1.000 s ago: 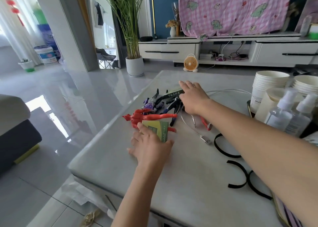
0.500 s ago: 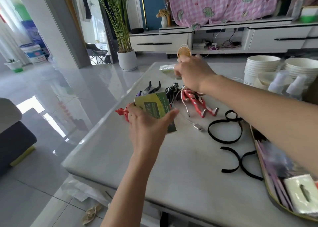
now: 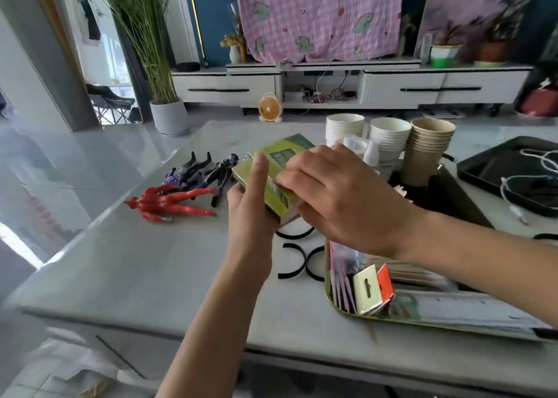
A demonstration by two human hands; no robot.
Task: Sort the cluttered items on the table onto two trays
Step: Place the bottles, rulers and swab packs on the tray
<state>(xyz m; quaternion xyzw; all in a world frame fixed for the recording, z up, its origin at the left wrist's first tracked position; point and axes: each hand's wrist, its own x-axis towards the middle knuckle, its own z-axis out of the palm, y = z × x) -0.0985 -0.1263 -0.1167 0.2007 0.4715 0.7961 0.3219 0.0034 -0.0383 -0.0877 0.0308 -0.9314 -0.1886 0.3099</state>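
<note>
A green box (image 3: 279,171) is held tilted mid-frame above the counter (image 3: 151,270). A red figure (image 3: 169,202) and dark figures (image 3: 205,171) lie flat centre left. Gold tray (image 3: 328,289) lower right, black tray (image 3: 495,165) far right.

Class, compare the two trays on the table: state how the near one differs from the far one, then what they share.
The near tray has a gold rim; the far tray is black. The near tray holds packets; the far tray holds a white cable. Both are shallow and rest on the table.

Potted plant (image 3: 169,116), orange fan (image 3: 270,107) on floor; pink cloth (image 3: 317,14).
</note>
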